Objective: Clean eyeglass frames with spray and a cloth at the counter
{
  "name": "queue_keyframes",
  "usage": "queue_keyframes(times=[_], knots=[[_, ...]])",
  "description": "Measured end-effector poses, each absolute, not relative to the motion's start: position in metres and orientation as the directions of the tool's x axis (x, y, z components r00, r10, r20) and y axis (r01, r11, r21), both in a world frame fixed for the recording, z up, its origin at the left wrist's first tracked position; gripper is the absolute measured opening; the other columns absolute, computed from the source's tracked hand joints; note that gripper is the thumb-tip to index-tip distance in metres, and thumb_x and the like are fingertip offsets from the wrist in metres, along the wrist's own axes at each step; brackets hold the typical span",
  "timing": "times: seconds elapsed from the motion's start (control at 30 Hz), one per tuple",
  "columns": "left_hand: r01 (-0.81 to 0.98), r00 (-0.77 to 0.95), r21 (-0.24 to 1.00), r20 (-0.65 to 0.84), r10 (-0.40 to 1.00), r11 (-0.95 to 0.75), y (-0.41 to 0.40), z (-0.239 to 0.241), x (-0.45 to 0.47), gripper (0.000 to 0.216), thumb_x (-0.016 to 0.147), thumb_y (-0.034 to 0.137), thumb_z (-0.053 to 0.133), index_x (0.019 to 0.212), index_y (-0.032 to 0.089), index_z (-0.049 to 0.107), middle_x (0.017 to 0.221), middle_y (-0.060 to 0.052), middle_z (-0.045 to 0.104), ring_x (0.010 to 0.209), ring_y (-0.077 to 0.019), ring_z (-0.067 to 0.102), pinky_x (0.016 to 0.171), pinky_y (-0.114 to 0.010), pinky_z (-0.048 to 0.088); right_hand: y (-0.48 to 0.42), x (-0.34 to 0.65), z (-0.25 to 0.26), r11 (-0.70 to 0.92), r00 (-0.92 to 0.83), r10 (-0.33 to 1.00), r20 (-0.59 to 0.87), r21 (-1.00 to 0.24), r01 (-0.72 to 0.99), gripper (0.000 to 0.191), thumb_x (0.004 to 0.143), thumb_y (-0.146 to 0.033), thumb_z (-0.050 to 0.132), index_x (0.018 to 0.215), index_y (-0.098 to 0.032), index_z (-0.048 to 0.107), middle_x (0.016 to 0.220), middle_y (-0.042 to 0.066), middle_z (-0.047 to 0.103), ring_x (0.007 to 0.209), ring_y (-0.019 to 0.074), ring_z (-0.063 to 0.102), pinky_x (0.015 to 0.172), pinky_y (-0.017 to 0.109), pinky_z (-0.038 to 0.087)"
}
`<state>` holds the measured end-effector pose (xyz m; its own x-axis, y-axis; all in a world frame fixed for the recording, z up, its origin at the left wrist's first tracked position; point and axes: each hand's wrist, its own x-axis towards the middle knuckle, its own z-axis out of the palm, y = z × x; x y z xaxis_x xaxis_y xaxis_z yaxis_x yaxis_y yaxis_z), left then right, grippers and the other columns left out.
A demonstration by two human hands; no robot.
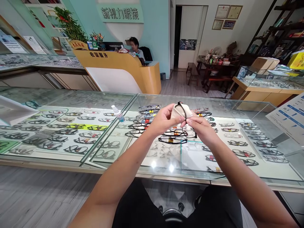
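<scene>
In the head view, my left hand (163,120) is closed around a cream cleaning cloth (187,110), its thumb pressed toward the middle. A pair of dark-framed eyeglasses (180,104) is held upright against the cloth, partly covered by it and by my fingers. My right hand (201,126) pinches the lower part of the same eyeglasses. Below both hands, several pairs of glasses lie in rows on the glass counter, one black-framed pair (173,140) closest to me. Left of them stands a small white spray bottle (118,114) with a blue label.
Under the glass top of the display counter (156,172) are many more frames. A folded white card (16,110) is at far left, a printed sign (288,118) at far right. Beyond, a person (135,47) sits behind a yellow cashier desk (149,72).
</scene>
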<state>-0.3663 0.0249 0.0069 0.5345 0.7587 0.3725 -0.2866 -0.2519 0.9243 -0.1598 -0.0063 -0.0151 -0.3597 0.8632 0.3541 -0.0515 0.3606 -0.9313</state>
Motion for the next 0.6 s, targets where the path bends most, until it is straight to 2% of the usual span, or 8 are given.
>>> queue_keyframes(times=[0.13,0.3,0.43,0.6], knots=[[-0.314,0.495,0.906,0.412,0.765,-0.284,0.026,-0.001,-0.363,0.044,0.084,0.043,0.095,0.102,0.018,0.065,0.073,0.000,0.072,0.063,-0.0128,0.064,0.062,-0.024,0.046,-0.008,-0.161,-0.016,0.392,-0.369,0.851,0.374,-0.920,-0.028,0.035,0.101,-0.061,0.071,0.097,-0.032,0.091,0.124,0.007,0.073,0.140,0.0313,0.057,0.127,0.047,0.037],[-0.321,0.398,0.892,0.432,0.809,-0.318,0.023,-0.004,-0.357,0.044,0.083,0.047,0.095,0.097,0.018,0.063,0.073,0.002,0.069,0.056,-0.0110,0.063,0.056,-0.024,0.046,-0.009,-0.163,-0.016,0.438,-0.379,0.835,0.399,-0.899,0.017,0.038,0.104,-0.061,0.067,0.099,-0.032,0.090,0.133,0.007,0.070,0.143,0.0302,0.056,0.126,0.046,0.038],[-0.326,0.330,0.881,0.445,0.832,-0.342,0.017,-0.002,-0.352,0.047,0.084,0.052,0.094,0.090,0.019,0.061,0.068,0.004,0.064,0.049,-0.0087,0.059,0.050,-0.022,0.043,-0.011,-0.166,-0.014,0.461,-0.372,0.834,0.408,-0.886,0.060,0.042,0.103,-0.064,0.066,0.097,-0.030,0.090,0.134,0.008,0.067,0.141,0.0317,0.056,0.125,0.048,0.040],[-0.299,0.226,0.868,0.468,0.854,-0.396,0.017,-0.007,-0.350,0.051,0.093,0.062,0.083,0.082,0.020,0.056,0.060,0.007,0.055,0.040,-0.0077,0.054,0.042,-0.021,0.035,-0.014,-0.169,-0.014,0.513,-0.411,0.799,0.439,-0.854,0.085,0.038,0.108,-0.058,0.063,0.101,-0.032,0.090,0.137,0.008,0.066,0.143,0.0312,0.055,0.127,0.048,0.035]])
